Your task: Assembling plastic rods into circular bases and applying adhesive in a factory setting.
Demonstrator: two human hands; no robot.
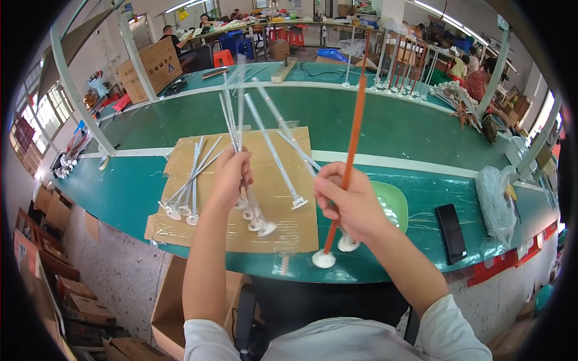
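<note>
My left hand (231, 174) is closed around a bundle of thin clear and silvery rods (239, 123), their white round ends (260, 226) hanging below the fist. In my right hand (352, 195) an orange rod (355, 129) is gripped, tilted slightly, with a white disc base (324, 259) low by the table's front edge. A silvery rod (283, 120) runs up and left from the right fingers; a second white base (348, 242) shows under that hand. Another silvery rod (272, 153) with a white foot slants between my hands. Several similar rods (194, 174) lie crossed left of my left hand.
A flat cardboard sheet (289, 234) covers part of the green table (120, 186). Beside my right hand are a green bowl (394, 204), a black phone (451, 233) and a clear plastic bag (497, 204). Upright rods (409, 69) stand beyond; an open carton (171, 307) sits below.
</note>
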